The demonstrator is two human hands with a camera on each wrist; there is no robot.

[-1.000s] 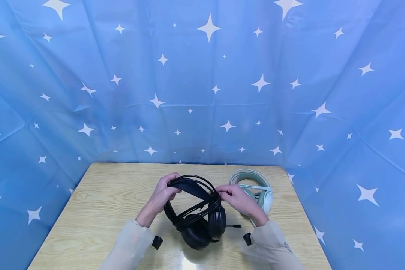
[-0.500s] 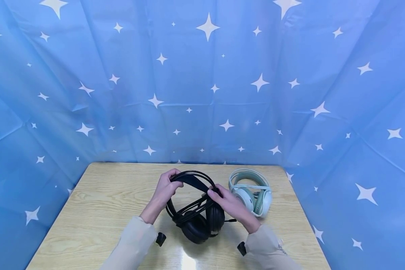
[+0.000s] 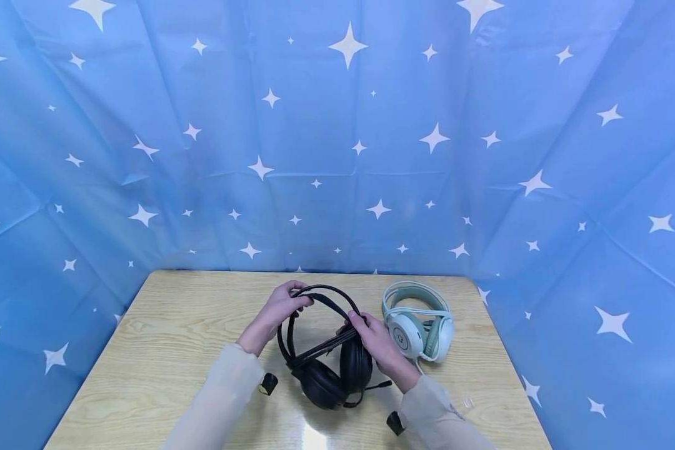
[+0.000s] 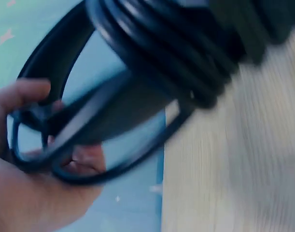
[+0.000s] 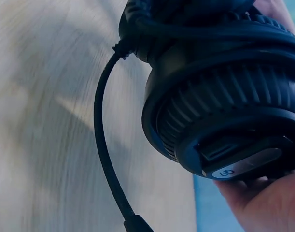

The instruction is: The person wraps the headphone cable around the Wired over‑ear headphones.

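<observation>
A black over-ear headset [image 3: 322,384] is held up over the table between my two hands. My left hand [image 3: 272,317] grips its headband on the upper left; in the left wrist view the thumb and fingers curl round the band [image 4: 113,116]. My right hand [image 3: 379,342] holds the right side, by the top of the right ear cup [image 3: 355,365]. Several loops of black cable [image 4: 157,48] run across the opening between the two sides. In the right wrist view, a microphone boom [image 5: 101,125] curves down past the ribbed ear cup. The right fingertips are mostly hidden.
A white and mint-green headset [image 3: 400,334] lies at the back right of the wood-grain table [image 3: 163,375], close to my right hand. A blue curtain [image 3: 315,125] with white stars hangs behind the table and on both sides.
The right hand has shifted from the cable at the upper right to hold the headset's right side. The headset has turned slightly; its ear cups hang lower left, and the boom is tilted upward.
</observation>
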